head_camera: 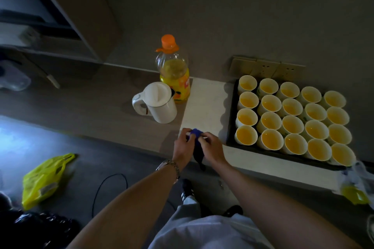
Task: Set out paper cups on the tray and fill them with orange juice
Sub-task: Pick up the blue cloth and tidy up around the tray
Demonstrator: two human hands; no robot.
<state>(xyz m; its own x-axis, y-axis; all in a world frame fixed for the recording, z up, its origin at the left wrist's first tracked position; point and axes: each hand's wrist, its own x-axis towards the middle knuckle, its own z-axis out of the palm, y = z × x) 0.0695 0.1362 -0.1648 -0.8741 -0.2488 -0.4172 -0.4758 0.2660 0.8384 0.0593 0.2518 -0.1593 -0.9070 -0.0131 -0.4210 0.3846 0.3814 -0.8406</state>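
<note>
While both hands pinch a blue cloth (196, 137) at the counter edge, left hand (183, 147) and right hand (210, 147) have fingers closed on it (dim light; possibly a bag). Filled cups (291, 121) crowd the tray (230, 127) right; capped bottle (175, 73) stands behind the kettle (156, 104).

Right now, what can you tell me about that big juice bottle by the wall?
The juice bottle is clear plastic with an orange cap screwed on and a yellow-orange label around its lower half. It stands upright on the counter near the wall, roughly half full of orange juice. The white kettle stands just in front of it, overlapping its base; contact cannot be told. No hand touches it.
</note>
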